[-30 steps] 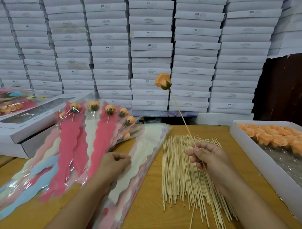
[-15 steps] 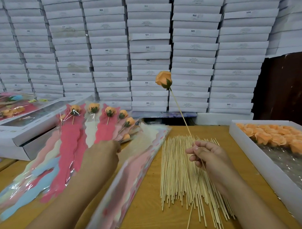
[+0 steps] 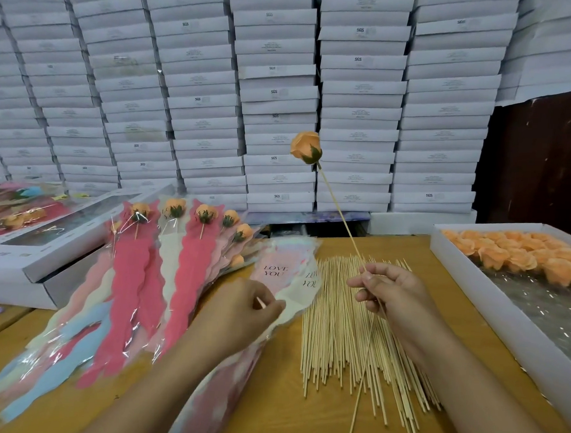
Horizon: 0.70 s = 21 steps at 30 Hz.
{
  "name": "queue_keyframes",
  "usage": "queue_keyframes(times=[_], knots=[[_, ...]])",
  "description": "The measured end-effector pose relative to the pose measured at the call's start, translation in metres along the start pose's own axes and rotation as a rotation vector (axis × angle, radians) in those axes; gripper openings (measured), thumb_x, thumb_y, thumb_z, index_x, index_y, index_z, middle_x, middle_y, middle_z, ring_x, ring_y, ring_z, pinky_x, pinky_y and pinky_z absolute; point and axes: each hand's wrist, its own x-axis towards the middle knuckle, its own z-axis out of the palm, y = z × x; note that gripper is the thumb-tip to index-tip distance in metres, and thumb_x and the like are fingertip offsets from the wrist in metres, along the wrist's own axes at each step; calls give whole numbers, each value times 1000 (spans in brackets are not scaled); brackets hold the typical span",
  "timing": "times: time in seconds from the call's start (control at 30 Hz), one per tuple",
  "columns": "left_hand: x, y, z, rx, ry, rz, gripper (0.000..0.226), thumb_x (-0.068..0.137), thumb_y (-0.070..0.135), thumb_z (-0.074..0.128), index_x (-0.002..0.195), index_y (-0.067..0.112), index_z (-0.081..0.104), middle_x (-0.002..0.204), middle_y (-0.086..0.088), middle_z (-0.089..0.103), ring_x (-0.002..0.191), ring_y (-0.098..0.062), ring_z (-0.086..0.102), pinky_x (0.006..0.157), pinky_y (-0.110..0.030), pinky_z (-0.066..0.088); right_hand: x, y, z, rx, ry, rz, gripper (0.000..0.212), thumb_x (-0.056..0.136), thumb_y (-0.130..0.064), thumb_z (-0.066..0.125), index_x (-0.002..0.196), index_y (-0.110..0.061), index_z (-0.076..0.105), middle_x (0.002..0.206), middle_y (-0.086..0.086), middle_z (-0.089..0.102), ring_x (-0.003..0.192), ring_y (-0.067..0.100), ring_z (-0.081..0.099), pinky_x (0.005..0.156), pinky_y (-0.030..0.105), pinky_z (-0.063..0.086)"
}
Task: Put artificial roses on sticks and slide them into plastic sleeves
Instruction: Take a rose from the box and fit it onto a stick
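One rose [image 3: 306, 148] stands mounted on its stick [image 3: 341, 212], pinched in my right hand [image 3: 393, 294]. Left hand [image 3: 242, 307] fingers pinch the top sleeve [image 3: 296, 289] on the worktop [image 3: 280, 407]. I judge: spread the mouth wide, feed the stick's foot first.

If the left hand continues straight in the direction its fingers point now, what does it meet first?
The left hand, pinching a sleeve, points right. It would probably first meet the pile of sticks on the table, then the right hand; depth is unclear.
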Motion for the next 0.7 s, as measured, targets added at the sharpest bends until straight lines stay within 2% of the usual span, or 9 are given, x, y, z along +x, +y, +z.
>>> queue_keyframes(times=[0.07, 0.1, 0.17, 0.23, 0.3, 0.43, 0.6, 0.7], knots=[[20, -5, 7, 40, 66, -34, 11, 92, 39, 66, 88, 29, 72, 81, 10, 71, 64, 5, 60, 54, -15, 44, 0, 0, 0, 7, 1, 2, 14, 97, -5, 57, 105, -14, 64, 88, 3, 78, 65, 7, 66, 58, 20, 51], [30, -6, 12, 73, 58, -68, 15, 92, 37, 66, 100, 26, 72, 97, 8, 73, 78, 1, 63, 65, -21, 50, 0, 0, 0, 13, 2, 5, 14, 97, -5, 57, 105, -14, 64, 88, 3, 78, 65, 7, 66, 58, 21, 51], [47, -11, 27, 91, -16, -164, 37, 93, 40, 64, 123, 19, 64, 119, 0, 68, 102, -14, 63, 83, -28, 51, 0, 0, 1, 34, 2, 10, 14, 97, -4, 57, 105, -13, 64, 87, 4, 78, 64, 7, 66, 59, 21, 51], [57, -13, 41, 92, -65, -244, 48, 91, 46, 64, 128, 16, 59, 122, -2, 64, 106, -19, 61, 91, -32, 52, 0, -1, 0, 59, -3, 15, 14, 97, -4, 56, 106, -13, 63, 88, 5, 78, 64, 8, 66, 59, 22, 51], [61, -16, 51, 106, -54, -282, 51, 85, 46, 67, 124, 16, 58, 116, 0, 63, 99, -17, 59, 88, -36, 54, 1, -1, -1, 91, -14, 25, 14, 97, -3, 56, 107, -12, 62, 88, 7, 78, 64, 8, 66, 57, 21, 51], [65, -14, 52, 111, -59, -320, 49, 74, 41, 69, 115, 19, 56, 103, 5, 60, 88, -12, 56, 71, -27, 53, 4, 0, -3, 179, -69, 81, 15, 97, -3, 55, 110, -10, 59, 90, 9, 78, 64, 10, 68, 54, 19, 52], [69, -11, 53, -85, -44, -404, 17, 78, 19, 67, 90, 24, 56, 90, 5, 61, 80, -13, 58, 58, -26, 49, 10, 4, -7, 282, -162, 161, 21, 98, 0, 51, 114, -5, 63, 96, 9, 77, 68, 11, 71, 55, 19, 54], [69, -11, 43, -194, -126, -376, 10, 84, 22, 64, 82, 16, 56, 84, 1, 58, 73, -14, 55, 61, -27, 44, 12, 6, -10, 345, -191, 199, 23, 93, -1, 55, 115, -4, 63, 100, 12, 77, 72, 13, 72, 55, 20, 55]])
